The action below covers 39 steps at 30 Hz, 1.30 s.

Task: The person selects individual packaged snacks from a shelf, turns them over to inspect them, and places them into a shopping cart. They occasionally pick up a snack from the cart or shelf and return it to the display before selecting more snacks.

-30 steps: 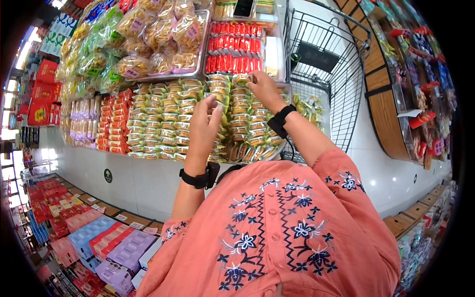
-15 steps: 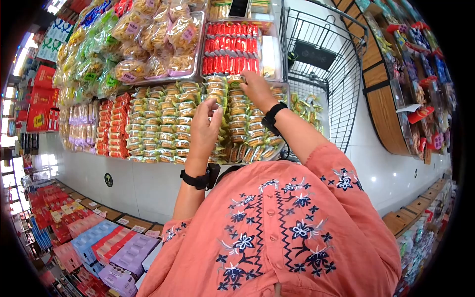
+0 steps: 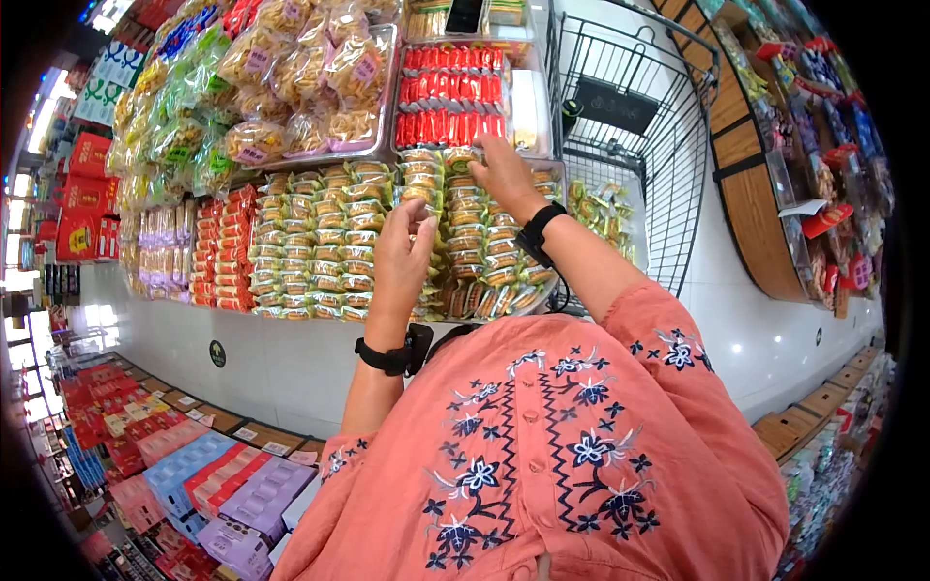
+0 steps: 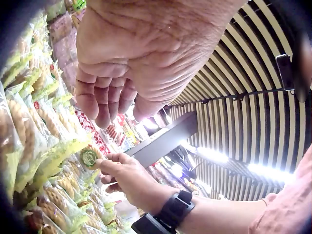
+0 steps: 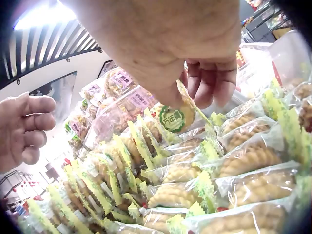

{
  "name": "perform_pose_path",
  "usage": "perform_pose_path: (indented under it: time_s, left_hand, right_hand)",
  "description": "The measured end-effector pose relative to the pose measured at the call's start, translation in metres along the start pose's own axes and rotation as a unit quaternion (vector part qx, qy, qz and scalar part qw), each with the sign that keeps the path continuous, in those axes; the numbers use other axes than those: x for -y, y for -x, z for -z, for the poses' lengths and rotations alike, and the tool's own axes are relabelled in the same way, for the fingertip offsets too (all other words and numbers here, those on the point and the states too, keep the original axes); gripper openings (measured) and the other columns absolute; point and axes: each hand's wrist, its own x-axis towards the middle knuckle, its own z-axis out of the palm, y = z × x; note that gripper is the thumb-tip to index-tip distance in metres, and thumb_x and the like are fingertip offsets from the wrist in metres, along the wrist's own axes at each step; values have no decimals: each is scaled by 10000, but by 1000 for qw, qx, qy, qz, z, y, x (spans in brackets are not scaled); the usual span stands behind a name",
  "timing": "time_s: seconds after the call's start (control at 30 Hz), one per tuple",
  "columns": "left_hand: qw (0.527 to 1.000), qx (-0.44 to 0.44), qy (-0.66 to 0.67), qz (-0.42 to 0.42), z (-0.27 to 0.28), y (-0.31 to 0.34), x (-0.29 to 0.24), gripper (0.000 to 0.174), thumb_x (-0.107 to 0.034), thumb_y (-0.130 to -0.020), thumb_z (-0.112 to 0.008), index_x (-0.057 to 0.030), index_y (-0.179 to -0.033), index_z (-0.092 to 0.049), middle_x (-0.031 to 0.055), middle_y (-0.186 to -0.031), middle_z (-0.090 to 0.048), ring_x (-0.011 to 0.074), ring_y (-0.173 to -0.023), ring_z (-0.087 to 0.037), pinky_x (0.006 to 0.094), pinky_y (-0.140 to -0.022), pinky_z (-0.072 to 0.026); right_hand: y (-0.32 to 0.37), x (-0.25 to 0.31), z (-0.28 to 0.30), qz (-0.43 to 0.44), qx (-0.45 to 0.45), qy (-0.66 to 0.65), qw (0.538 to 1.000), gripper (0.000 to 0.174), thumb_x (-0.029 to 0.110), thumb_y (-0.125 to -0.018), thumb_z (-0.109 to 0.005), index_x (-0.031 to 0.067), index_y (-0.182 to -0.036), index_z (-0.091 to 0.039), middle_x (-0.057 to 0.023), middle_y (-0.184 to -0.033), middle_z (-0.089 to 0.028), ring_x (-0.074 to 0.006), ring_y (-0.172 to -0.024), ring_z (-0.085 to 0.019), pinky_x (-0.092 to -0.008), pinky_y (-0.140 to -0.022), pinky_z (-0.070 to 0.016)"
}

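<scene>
My right hand (image 3: 509,182) pinches a clear-wrapped round cookie (image 5: 173,119) with a green round label, at the far end of a row of packets. Thumb and fingertips grip its edge in both wrist views. Rows of similar wrapped cookies (image 3: 329,237) with yellow-green wrapper ends fill the near side of the display. Over these rows hovers my left hand (image 3: 400,254), fingers loosely bent and nothing in them. In the left wrist view its palm and fingers (image 4: 114,95) are seen above the packets, apart from the right hand.
Red packets (image 3: 450,92) lie in a tray just beyond the cookies. Bagged snacks (image 3: 310,73) are heaped at the far left. A wire shopping cart (image 3: 635,126) stands at the right, beside wooden shelving (image 3: 760,208). Boxed goods (image 3: 252,494) line a low shelf at lower left.
Over the last second the view shifts slightly and my right hand settles a little lower at the end of the row. My left hand stays nearly still, its fingers bending slightly.
</scene>
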Motion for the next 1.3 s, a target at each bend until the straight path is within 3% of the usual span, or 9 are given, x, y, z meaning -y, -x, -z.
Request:
perform_pose_path:
  time_s: [0.43, 0.47, 0.6, 0.73, 0.97, 1.0, 1.1, 1.13, 1.3]
  left_hand:
    - [999, 44, -10, 21, -24, 8, -3, 331, -158, -1030, -630, 39, -1295, -595, 110, -1172, -690, 167, -1044, -659, 303, -912, -531]
    - [999, 45, 5, 31, -29, 10, -7, 328, -155, -1029, -632, 36, -1294, -603, 112, -1174, -691, 175, -1049, -662, 307, -922, -530]
    - [994, 94, -4, 52, -52, 11, -11, 312, -163, -1030, -632, 26, -1277, -618, 105, -1160, -693, 166, -1036, -656, 312, -916, -527]
    - [990, 137, -22, 38, -78, 11, -8, 310, -163, -1029, -633, 27, -1273, -619, 102, -1165, -692, 163, -1032, -655, 309, -918, -524]
    - [982, 174, 2, 72, -117, 8, -30, 315, -154, -1030, -623, 34, -1282, -617, 106, -1138, -694, 162, -1017, -654, 300, -896, -523]
    - [982, 171, 9, 79, -123, 9, -31, 293, -137, -1026, -627, 31, -1267, -620, 102, -1115, -697, 159, -990, -659, 298, -877, -529]
    - [980, 176, -1, 92, -138, 7, -37, 259, -124, -1022, -633, 28, -1232, -634, 88, -1078, -699, 135, -949, -651, 286, -849, -528]
    - [979, 176, -9, 98, -143, 7, -41, 255, -127, -1022, -634, 28, -1225, -639, 89, -1077, -699, 134, -949, -652, 287, -849, -528]
    - [971, 167, 33, 168, -174, 9, -38, 239, -130, -1024, -628, 21, -1207, -655, 92, -1080, -710, 138, -951, -655, 294, -832, -536]
  right_hand:
    - [8, -7, 17, -55, 16, -49, 997, 366, 226, -906, -719, 55, -1198, -579, -171, -1128, -650, -385, -1034, -649, -501, -846, -529]
    - [12, -17, 13, -23, -27, -66, 997, 298, 212, -912, -712, 48, -1139, -608, -169, -1077, -681, -373, -961, -674, -478, -806, -535]
    - [31, -20, 46, -89, -15, -189, 978, 189, 177, -930, -683, 32, -1042, -635, -157, -847, -704, -355, -792, -686, -434, -713, -529]
    - [47, -48, 75, -125, -63, -216, 966, 174, 166, -945, -647, 25, -1047, -632, -168, -898, -723, -345, -820, -701, -423, -718, -539]
    - [77, -149, 120, -237, -120, -191, 945, 212, 202, -934, -604, 39, -1053, -666, -173, -898, -729, -332, -817, -703, -415, -752, -549]
    - [83, -177, 118, -271, -108, -203, 935, 212, 166, -947, -598, 14, -1080, -660, -86, -861, -706, -127, -648, -648, -297, -592, -530]
    - [103, -236, 124, -341, -107, -201, 912, 192, 159, -945, -598, 12, -1058, -648, -60, -826, -673, -122, -627, -626, -289, -544, -512]
    - [110, -244, 132, -397, -91, -287, 867, 187, 143, -952, -589, 15, -1085, -619, -58, -833, -644, -119, -628, -612, -279, -516, -508]
    - [133, -300, 134, -494, -79, -351, 791, 215, 159, -948, -609, 21, -1112, -630, -75, -853, -686, -142, -663, -680, -292, -495, -514]
